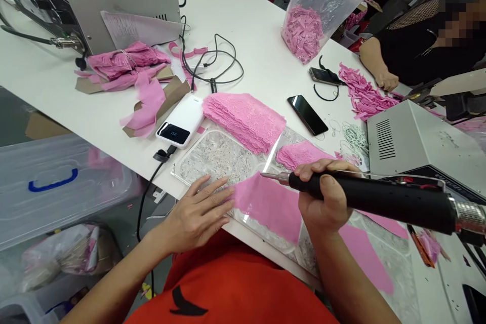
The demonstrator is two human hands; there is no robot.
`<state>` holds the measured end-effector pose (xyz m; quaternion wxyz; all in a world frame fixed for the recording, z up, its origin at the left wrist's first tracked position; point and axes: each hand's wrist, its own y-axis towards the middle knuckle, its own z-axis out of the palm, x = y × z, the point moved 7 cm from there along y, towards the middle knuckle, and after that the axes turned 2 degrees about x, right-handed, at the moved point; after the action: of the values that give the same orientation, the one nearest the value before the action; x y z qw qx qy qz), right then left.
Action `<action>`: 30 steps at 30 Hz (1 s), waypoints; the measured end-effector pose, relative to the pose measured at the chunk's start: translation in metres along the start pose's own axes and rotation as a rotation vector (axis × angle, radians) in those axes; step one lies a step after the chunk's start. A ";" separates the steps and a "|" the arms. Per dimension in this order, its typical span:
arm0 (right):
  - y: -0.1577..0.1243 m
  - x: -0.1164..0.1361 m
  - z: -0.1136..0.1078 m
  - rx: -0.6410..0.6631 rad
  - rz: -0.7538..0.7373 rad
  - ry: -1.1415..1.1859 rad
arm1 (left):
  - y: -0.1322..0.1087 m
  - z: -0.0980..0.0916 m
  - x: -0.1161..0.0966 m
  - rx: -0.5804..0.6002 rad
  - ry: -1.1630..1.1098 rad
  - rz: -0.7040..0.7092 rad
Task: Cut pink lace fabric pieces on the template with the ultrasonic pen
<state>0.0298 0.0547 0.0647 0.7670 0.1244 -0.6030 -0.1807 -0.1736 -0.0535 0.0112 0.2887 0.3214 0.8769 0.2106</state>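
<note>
My right hand (pixel 324 197) is wrapped around a black handheld power tool (pixel 372 197) with a thick handle and a tapered metal tip. The tip points left, at the upper edge of a flat pink fabric piece (pixel 271 207); whether it touches I cannot tell. My left hand (pixel 203 210) lies flat with fingers stretched out, its fingertips at the left edge of that piece. Under the fabric is a clear template sheet (pixel 216 157) over a speckled surface. Just beyond lie a stack of pink lace pieces (pixel 246 119) and a smaller lace stack (pixel 301 153).
A white power bank (pixel 182 121) with cables sits left of the stack. Grey control boxes (pixel 125 5) stand at far left and right. A phone (pixel 307 115), a plastic bag of pink scraps (pixel 304 30) and a co-worker's hand (pixel 386 80) are across the table.
</note>
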 end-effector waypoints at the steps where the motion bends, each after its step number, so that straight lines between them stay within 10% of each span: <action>1: 0.000 -0.001 0.001 0.002 0.003 0.004 | -0.001 0.000 0.000 0.001 0.000 0.000; 30: -0.014 -0.006 0.020 0.098 0.072 0.039 | -0.014 -0.004 0.003 0.011 0.026 0.005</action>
<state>0.0077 0.0455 0.0587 0.7777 0.1432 -0.6000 -0.1207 -0.1845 -0.0620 0.0054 0.2749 0.3223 0.8810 0.2108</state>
